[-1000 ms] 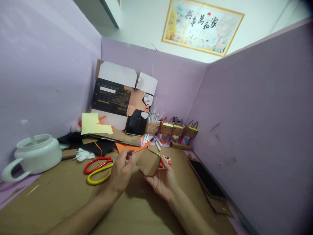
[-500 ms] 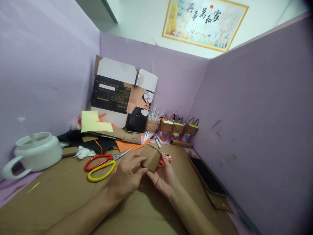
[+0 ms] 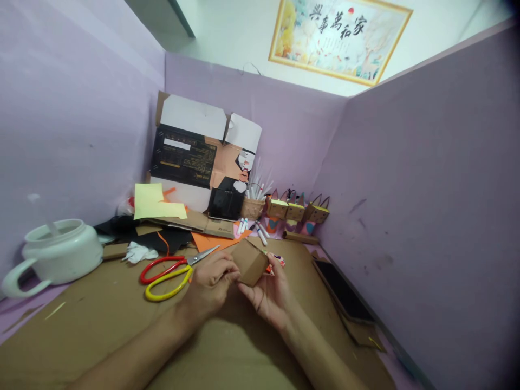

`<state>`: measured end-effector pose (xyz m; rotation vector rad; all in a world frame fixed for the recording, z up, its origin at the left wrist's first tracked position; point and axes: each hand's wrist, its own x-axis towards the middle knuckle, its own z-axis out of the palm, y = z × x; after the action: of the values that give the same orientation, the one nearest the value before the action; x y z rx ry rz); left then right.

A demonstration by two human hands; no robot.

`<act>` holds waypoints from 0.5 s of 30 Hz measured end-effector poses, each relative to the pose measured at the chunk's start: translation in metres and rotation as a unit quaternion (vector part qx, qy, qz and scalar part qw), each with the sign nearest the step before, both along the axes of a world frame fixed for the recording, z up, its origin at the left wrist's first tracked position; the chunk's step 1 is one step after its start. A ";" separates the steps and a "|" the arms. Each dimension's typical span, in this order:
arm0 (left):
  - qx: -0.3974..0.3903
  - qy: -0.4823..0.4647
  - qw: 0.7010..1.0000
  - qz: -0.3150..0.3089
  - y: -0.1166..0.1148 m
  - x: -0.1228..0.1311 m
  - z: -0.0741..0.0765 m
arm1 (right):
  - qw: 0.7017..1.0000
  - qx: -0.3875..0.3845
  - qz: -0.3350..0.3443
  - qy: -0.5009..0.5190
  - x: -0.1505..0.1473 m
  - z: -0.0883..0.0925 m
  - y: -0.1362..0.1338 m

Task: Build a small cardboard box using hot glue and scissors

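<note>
A small folded brown cardboard box (image 3: 248,264) is held up over the middle of the work surface. My right hand (image 3: 270,298) supports it from below and from the right, thumb and fingers around its near and right sides. Beside its left corner is my left hand (image 3: 215,281), fingers curled in and thumb tip pressed to the fingertips in a pinch; what lies between them, if anything, is hidden. Partly behind the box and my right fingers shows a small colourful printed item (image 3: 279,260). Open scissors (image 3: 168,290) with one red and one yellow handle lie left of my left hand.
A white pot (image 3: 65,252) stands at the left, near a crumpled tissue (image 3: 140,253). Flattened cartons (image 3: 182,157), yellow paper (image 3: 152,203), markers (image 3: 261,233), a basket of white sticks (image 3: 254,208) and cardboard animal figures (image 3: 296,211) line the back. A dark tablet-like slab (image 3: 345,292) lies right.
My left fingers have curled inward and the thumb has drawn up from the box's lower edge into a pinch by its left corner. My right hand stays around the box.
</note>
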<state>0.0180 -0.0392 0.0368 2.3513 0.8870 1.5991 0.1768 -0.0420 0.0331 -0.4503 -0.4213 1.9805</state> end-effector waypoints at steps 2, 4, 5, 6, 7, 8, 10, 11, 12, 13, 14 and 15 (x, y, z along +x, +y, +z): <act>0.048 0.072 0.996 0.031 0.001 -0.001 0.000 | 1.000 -0.001 -0.001 -0.003 -0.001 -0.002 0.000; 0.100 0.144 0.982 0.074 0.002 0.000 -0.001 | 1.000 -0.005 0.000 -0.003 -0.002 -0.004 0.001; 0.115 0.171 0.974 0.092 0.003 0.001 -0.002 | 1.000 -0.007 0.000 -0.001 -0.002 -0.004 0.001; 0.120 0.189 0.969 0.103 0.003 0.001 -0.002 | 1.000 -0.008 -0.001 0.001 -0.001 -0.005 0.002; 0.113 0.195 0.968 0.108 0.003 0.001 -0.002 | 1.000 -0.009 -0.006 0.004 0.000 -0.005 0.003; 0.099 0.188 0.971 0.111 0.003 0.000 -0.001 | 1.000 -0.009 -0.016 0.008 0.001 -0.005 0.004; 0.051 0.142 0.982 0.110 0.002 -0.005 0.003 | 0.999 -0.009 -0.037 0.022 0.006 -0.006 0.006; 0.022 0.109 0.988 0.109 0.001 -0.009 0.005 | 0.999 -0.009 -0.042 0.027 0.008 -0.005 0.007; -0.009 0.072 0.991 0.109 0.001 -0.013 0.007 | 0.999 -0.010 -0.038 0.031 0.010 -0.005 0.008; -0.042 0.034 0.992 0.111 0.001 -0.018 0.009 | 0.999 -0.011 -0.026 0.034 0.012 -0.005 0.008; -0.079 -0.007 0.990 0.118 0.002 -0.022 0.011 | 0.999 -0.013 -0.012 0.038 0.013 -0.004 0.008; -0.118 -0.049 0.983 0.132 0.004 -0.026 0.013 | 0.999 -0.017 0.000 0.042 0.014 -0.003 0.008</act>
<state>-0.0083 -0.0352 0.0495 2.0447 1.3299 1.5829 0.1908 -0.0339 0.0297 -0.3875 -0.3359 2.0022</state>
